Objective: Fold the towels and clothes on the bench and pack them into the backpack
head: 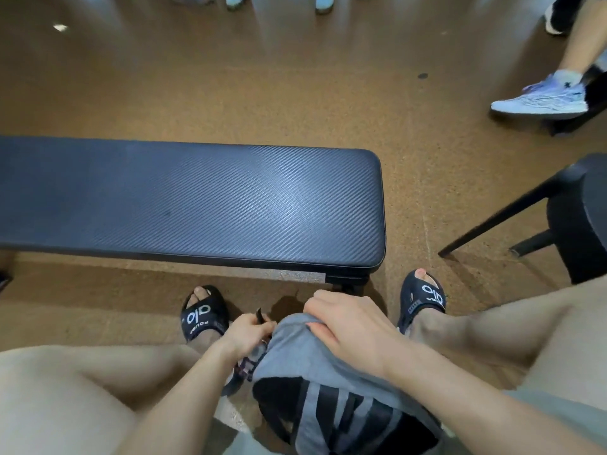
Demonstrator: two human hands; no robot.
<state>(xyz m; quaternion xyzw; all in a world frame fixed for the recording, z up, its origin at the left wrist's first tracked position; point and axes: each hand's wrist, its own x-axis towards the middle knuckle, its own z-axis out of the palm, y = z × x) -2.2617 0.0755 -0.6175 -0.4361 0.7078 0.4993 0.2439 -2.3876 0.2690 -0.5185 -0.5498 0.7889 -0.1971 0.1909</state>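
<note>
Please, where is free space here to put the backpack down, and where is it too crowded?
The black padded bench top is bare along its whole visible length. The brown floor strip between bench and feet is bare too. Crowded: between the knees, where the left hand pinches a dark tab and the right hand grips the grey backpack, flanked by black sandals.

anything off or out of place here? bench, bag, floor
Nothing stands out. The bench has nothing lying on it, no towels or clothes spilled on the floor. The grey backpack sits between the knees; the right hand grips its top, and the left hand pinches a dark pull at its side.
</note>
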